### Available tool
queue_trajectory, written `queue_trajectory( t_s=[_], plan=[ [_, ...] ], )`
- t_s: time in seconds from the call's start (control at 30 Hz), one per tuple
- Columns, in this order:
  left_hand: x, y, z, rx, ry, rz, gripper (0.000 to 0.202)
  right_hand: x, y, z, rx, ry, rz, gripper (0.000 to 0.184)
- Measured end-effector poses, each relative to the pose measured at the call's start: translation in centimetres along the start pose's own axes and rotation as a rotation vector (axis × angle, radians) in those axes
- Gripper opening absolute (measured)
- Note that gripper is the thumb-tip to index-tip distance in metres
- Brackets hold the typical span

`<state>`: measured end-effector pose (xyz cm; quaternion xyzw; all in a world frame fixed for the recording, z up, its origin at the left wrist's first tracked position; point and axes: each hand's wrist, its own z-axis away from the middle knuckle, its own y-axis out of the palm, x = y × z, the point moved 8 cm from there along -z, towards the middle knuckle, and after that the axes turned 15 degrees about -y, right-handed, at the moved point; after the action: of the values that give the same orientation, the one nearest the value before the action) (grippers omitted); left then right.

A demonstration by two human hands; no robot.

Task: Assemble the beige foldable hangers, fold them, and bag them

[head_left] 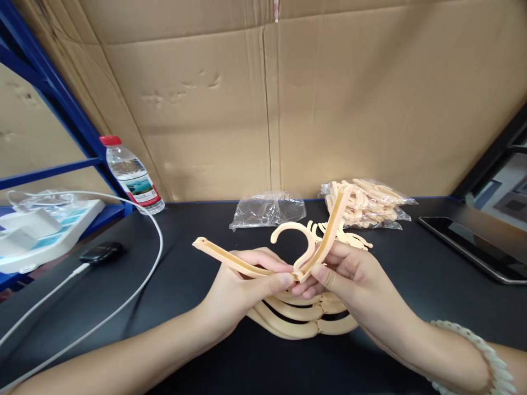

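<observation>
A beige plastic folding clothes hanger [302, 251] is held up between both hands, its hook curling upward to the left and its two arms spread in a wide V. My left hand [251, 282] is closed on the left arm, thumb and fingers pinching near the centre joint. My right hand [341, 271] pinches the right arm close to the same joint; that arm points steeply up. Below the hands, several beige hangers [292, 323] lie stacked on the black table [197, 351], partly hidden. Behind the right hand, more loose beige hanger pieces [354, 238] show.
Clear bags of beige hanger parts [370, 206] lie at the back right, near a crumpled clear bag [267, 209]. A phone-like black device [473, 247] rests at right. At left are a water bottle [134, 175], a white power strip [49, 236], a small black device [101, 252] and a white cable [158, 241].
</observation>
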<state>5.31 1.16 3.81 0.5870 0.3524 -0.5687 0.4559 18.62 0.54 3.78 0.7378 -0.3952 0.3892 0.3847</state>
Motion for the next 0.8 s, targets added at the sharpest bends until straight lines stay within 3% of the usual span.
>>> queue_trajectory(
  t_s=[0.23, 0.57, 0.8],
  plan=[
    [-0.7, -0.1, 0.8, -0.139, 0.103, -0.142, 0.006, -0.1, -0.2, 0.1, -0.049, -0.02, 0.053, 0.018],
    [-0.1, 0.0, 0.9, -0.166, 0.08, -0.141, 0.006, -0.9, -0.4, 0.4, -0.09, 0.021, 0.084, 0.03],
    [0.9, -0.5, 0.4, -0.161, -0.1, -0.08, 0.008, 0.1, -0.5, -0.5, 0.01, -0.02, 0.233, 0.02]
  ],
)
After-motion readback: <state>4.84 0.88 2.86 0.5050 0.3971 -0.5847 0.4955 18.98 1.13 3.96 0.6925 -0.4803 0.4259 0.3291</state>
